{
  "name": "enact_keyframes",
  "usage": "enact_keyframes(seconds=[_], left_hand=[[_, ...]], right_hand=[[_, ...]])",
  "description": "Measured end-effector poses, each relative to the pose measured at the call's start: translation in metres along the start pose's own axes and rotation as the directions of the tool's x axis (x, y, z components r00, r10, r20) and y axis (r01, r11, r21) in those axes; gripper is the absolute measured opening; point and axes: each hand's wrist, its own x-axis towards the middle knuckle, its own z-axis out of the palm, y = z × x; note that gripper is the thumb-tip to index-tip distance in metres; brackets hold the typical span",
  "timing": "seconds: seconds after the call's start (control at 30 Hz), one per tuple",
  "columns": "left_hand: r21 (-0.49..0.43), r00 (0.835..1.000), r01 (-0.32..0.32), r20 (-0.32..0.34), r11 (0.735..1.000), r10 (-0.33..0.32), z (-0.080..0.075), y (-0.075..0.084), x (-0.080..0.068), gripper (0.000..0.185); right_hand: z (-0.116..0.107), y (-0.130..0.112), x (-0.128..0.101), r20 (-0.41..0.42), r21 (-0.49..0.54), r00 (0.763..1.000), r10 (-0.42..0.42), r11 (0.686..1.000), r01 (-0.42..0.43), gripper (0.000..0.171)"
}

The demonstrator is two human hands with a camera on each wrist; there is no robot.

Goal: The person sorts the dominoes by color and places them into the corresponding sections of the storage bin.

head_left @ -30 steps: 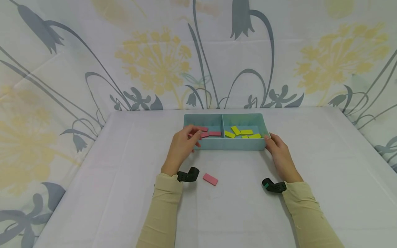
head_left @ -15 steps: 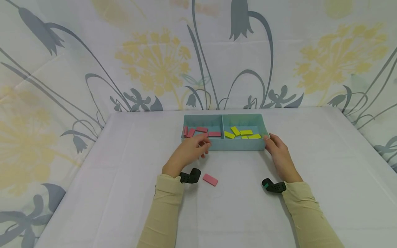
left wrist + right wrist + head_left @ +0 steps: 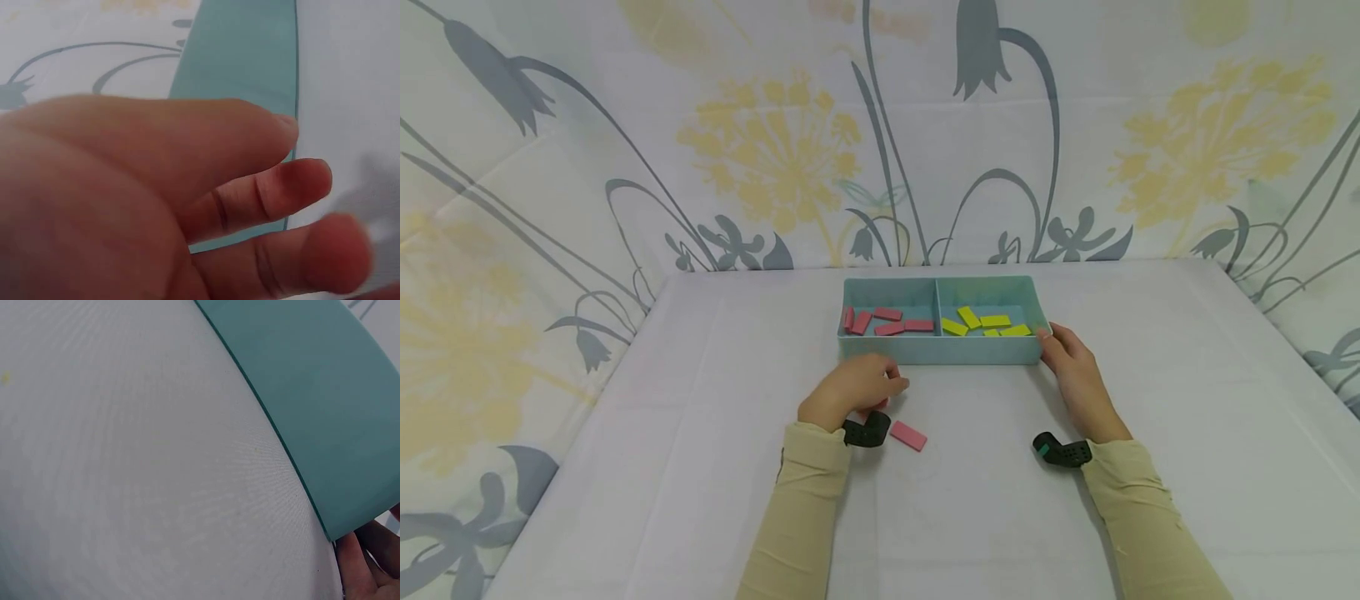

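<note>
Sorting looks nearly done — the teal tray [image 3: 942, 350] already has five pink blocks [image 3: 887, 314] in its left compartment and yellow blocks [image 3: 996, 320] in the right one. One pink block [image 3: 908, 435] lies alone on the bench [image 3: 700, 433], just beside the left wrist, so I'd say that's what's left. Left hand [image 3: 852, 388] sits in front of the tray, fingers loosely curled, apparently holding nothing. Right hand [image 3: 1072, 367] rests against the tray's right front corner, fingers fairly straight — steadying it, I'd guess.
</note>
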Motion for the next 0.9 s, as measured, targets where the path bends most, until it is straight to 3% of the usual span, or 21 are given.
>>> enact_keyframes(seconds=[0.2,0.37,0.63,0.8,0.9], left_hand=[[0.026,0.998,0.047,0.047,0.999,-0.048,0.004,0.002,0.003,0.024],[0.052,0.997,0.032,0.075,0.998,-0.036,0.009,0.002,0.005,0.027],[-0.037,0.995,0.034,0.092,0.999,-0.03,0.013,0.008,0.006,0.021],[-0.07,0.994,-0.012,0.111,0.998,0.02,0.014,0.008,0.007,0.008],[-0.066,0.989,-0.058,0.131,0.996,0.066,0.014,0.008,0.007,0.014]], right_hand=[[0.0,0.0,0.0,-0.006,0.004,1.0,-0.006,1.0,0.006,0.073],[0.0,0.002,0.001,-0.008,0.004,1.0,-0.014,1.0,0.014,0.072],[0.0,0.003,0.002,-0.005,0.012,1.0,-0.018,1.0,0.018,0.071],[-0.001,0.004,0.002,-0.008,0.003,1.0,-0.005,1.0,0.005,0.072],[-0.001,0.005,0.002,-0.013,-0.004,1.0,-0.001,1.0,0.001,0.072]])
